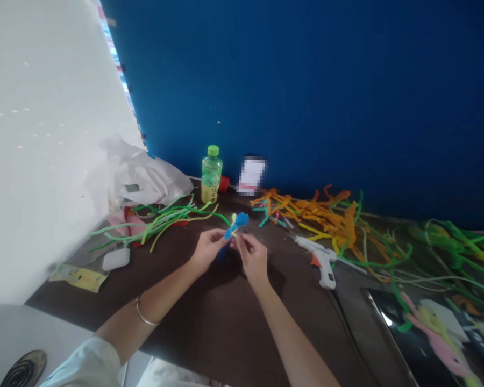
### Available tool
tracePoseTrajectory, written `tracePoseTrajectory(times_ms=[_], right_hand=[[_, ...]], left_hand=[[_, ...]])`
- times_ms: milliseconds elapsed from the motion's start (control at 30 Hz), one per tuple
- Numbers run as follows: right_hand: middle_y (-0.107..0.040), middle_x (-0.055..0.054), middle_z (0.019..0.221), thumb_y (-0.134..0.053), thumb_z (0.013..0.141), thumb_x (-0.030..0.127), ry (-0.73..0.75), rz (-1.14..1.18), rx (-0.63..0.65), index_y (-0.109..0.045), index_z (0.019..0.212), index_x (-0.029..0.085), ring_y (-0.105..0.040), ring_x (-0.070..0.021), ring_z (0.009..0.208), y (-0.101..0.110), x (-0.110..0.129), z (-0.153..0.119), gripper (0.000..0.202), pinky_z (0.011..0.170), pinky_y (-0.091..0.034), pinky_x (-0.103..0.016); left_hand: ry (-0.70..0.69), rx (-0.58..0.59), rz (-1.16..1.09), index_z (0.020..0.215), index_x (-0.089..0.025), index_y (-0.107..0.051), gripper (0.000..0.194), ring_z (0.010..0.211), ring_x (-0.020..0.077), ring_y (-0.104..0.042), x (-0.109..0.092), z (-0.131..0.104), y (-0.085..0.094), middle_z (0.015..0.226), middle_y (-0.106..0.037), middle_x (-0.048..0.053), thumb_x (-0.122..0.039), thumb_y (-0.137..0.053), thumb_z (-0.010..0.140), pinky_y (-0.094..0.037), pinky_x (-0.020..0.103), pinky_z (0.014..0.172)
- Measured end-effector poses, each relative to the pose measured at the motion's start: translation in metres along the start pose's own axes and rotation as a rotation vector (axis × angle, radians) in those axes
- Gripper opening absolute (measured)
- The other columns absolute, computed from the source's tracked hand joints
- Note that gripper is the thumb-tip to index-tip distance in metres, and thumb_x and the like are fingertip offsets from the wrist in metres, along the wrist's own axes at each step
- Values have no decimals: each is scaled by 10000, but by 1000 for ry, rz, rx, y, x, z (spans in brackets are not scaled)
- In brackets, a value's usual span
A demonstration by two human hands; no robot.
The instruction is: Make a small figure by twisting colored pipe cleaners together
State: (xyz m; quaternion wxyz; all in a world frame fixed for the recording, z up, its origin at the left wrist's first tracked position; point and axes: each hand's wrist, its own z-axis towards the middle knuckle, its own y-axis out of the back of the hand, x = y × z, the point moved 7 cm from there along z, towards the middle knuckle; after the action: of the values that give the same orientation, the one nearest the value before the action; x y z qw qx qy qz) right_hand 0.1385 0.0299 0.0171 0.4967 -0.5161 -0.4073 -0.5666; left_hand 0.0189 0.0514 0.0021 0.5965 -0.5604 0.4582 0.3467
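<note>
Both of my hands meet over the middle of the dark table (210, 328). Between them is a small blue and pale-yellow flower-like piece of fuzzy pipe cleaner (241, 220). My left hand (208, 250) pinches its lower left side with thumb and finger. With closed fingertips, my right hand (252, 258) grips it from below on the right. A green stem seems to run off to the left behind it, but I cannot tell whether it is joined. The fingers hide the piece's lower part.
Green pipe cleaners (165, 220) lie at left near a white case (116, 259). A drink bottle (212, 174) stands at the back. To the right are orange pipe cleaners (306, 207), a white glue gun (320, 260) with its cord, and a black tray (387, 322).
</note>
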Motion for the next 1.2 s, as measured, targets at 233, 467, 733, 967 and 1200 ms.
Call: tracePoseTrajectory(times_ms=[233,467,733,967,1200], right_hand=[[-632,-46,770,-583,728,306,134,-200,-108,-677,804,180,-609,-173,714,10,13,0,174,684,-504,-313],[-659,-35,740,-614,699,378,-74,77,8,-666,737,174,-610,-182,719,-1,-6,1,214,702,-501,-337],[-639,-13,606,-653,663,400,-236,282,69,-626,662,161,-615,-173,613,-5,-23,2,240,569,-510,-306],[-699,-62,805,-645,658,363,-85,-31,-127,-679,778,158,-644,-219,770,11,-5,2,239,746,-511,-378],[-695,-53,694,-617,686,370,-79,-78,-84,-676,726,170,-652,-212,659,7,2,-1,212,671,-542,-370]], left_hand=[[238,137,-248,697,-90,-629,209,542,73,-520,10,-3,-10,599,-568,15,-277,-694,630,-449,228,616],[470,383,-578,755,-69,-592,129,484,27,-424,13,-15,-26,606,-468,-6,-153,-632,665,-407,181,532],[399,266,-328,752,-82,-599,192,518,69,-478,14,-10,-20,612,-530,21,-256,-631,677,-437,237,581],[-153,-15,322,784,-135,-661,265,649,138,-578,-11,-2,1,711,-648,50,-322,-697,599,-452,258,656],[-151,52,320,763,-129,-668,243,613,149,-596,-8,-1,-2,662,-656,54,-351,-636,668,-465,265,630]])
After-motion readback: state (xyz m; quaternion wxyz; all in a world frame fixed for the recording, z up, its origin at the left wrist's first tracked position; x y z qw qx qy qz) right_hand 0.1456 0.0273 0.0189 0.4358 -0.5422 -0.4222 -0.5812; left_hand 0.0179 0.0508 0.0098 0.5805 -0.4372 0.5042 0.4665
